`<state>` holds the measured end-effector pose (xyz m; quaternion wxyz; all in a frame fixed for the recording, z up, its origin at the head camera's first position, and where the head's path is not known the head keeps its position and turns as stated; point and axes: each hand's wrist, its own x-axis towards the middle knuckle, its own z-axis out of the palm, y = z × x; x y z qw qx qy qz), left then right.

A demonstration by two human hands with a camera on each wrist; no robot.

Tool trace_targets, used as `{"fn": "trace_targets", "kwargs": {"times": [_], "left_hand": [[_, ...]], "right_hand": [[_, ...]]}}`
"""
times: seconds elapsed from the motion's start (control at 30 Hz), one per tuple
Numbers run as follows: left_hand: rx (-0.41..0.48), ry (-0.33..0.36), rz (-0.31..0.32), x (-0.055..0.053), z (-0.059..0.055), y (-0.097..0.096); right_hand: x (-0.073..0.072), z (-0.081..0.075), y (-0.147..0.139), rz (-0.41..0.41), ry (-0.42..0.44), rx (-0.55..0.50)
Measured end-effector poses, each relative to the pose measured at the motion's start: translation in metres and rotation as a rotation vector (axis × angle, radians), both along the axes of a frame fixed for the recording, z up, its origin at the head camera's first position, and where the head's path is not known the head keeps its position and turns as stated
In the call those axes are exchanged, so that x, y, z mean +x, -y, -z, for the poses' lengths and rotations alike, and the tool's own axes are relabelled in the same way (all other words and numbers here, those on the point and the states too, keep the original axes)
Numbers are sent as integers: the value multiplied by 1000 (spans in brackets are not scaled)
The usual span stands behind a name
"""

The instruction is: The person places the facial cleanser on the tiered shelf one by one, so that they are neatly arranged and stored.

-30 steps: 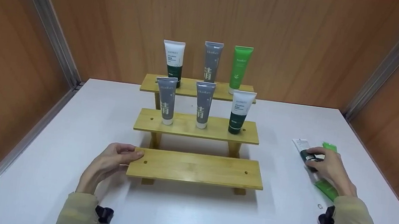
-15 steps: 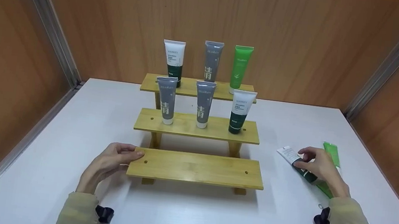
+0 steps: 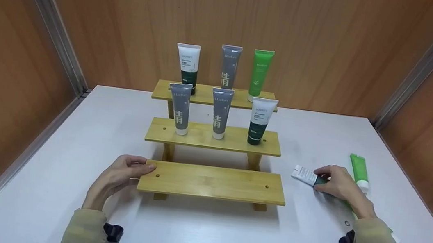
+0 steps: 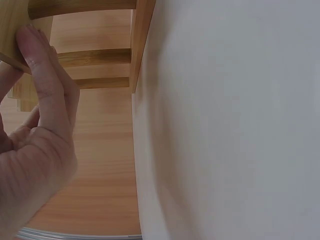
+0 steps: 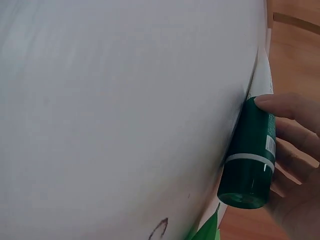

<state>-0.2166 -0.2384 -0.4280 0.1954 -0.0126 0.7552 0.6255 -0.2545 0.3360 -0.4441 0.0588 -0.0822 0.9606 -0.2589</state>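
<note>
My left hand (image 3: 121, 176) grips the left end of the lowest step of a three-tier wooden stand (image 3: 213, 184), thumb on top and fingers beneath. At the right, my right hand (image 3: 343, 184) pinches a white and dark green squeeze tube (image 3: 304, 175) around its green half. In the right wrist view the tube's dark green cap (image 5: 245, 186) points toward the camera, and the tube lies close over the white table. A bright green tube (image 3: 359, 172) lies just beyond the right hand. Another green tube (image 5: 207, 229) is mostly hidden under the right hand and sleeve.
Upright on the middle step are two grey tubes (image 3: 220, 116) and a white and green tube (image 3: 259, 122). The top step bears a white and green tube (image 3: 188, 62), a grey one (image 3: 229, 65) and a green one (image 3: 261, 73). Wooden panels (image 3: 228, 28) enclose the white table (image 3: 202, 235).
My right hand has drawn the white and green tube leftward and nearer, turning it so its white end points left toward the stand. The left hand has stayed on the lowest step.
</note>
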Motion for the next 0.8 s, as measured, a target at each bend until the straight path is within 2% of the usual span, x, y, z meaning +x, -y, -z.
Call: {"fn": "trace_targets", "kwargs": {"times": [0.13,0.4,0.6,0.8], "left_hand": [[3,-6,-3,0,0,0],[5,-14,12,1,0,1],[0,-5,-6,1,0,1],[10,-13,23,1,0,2]], "right_hand": [[3,2,6,-18,-29,40],[5,0,10,-32,-32,45],[6,0,11,-36,-28,23],[9,-5,13,-46,-42,-25]]}}
